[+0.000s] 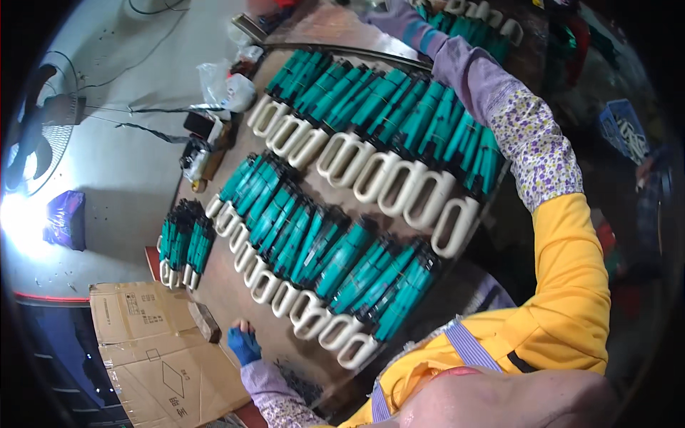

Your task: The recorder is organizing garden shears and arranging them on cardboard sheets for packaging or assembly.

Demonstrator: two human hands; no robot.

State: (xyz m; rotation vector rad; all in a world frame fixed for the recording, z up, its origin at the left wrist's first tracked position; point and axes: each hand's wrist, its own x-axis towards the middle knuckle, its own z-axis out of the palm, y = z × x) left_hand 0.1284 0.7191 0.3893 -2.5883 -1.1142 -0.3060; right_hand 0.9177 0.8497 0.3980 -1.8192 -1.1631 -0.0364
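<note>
My left hand (pixel 245 344), in a blue fingerless glove, rests low on the brown tabletop (pixel 221 296), its bare fingertips curled together. Nothing shows in it. Beside it lies a small brown block (pixel 204 322). My right arm stretches to the far side, and my right hand (pixel 394 17), gloved in greyish purple, is at the top edge, its fingers too unclear to read. Teal bundles with black ends and cream loop handles, looking like folded umbrellas, lie in a far row (pixel 385 93) and a near row (pixel 342 260). More such umbrellas (pixel 471 28) lie near my right hand.
A smaller umbrella cluster (pixel 187 239) sits at the left table edge. Below it is a flattened cardboard box (pixel 157 349). Plastic bags (pixel 232 89) and clutter line the far left edge. A fan (pixel 46 139) stands at far left, and a blue basket (pixel 622 128) at right.
</note>
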